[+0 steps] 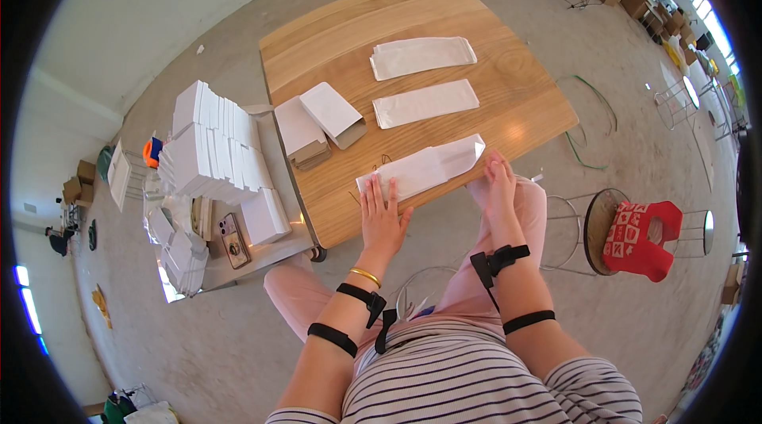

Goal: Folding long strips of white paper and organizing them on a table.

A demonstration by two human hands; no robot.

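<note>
On the table's near edge lies a long, flat white packet with a translucent, pointed end on its right. My left hand rests on the packet's left end, palm down, fingers spread and pressing on it. My right hand is at the table edge beside the translucent end. Its fingers are loosely stretched and seem to hold nothing; whether a fingertip touches the packet I cannot tell. Beyond the packet lie two flat stacks of whitish sleeves, a nearer stack and a farther stack.
White boxes stand at the left of the wooden table. A side table at left bears tall piles of white cartons and a phone. To my right, a red bag sits on a stool. People sit far right.
</note>
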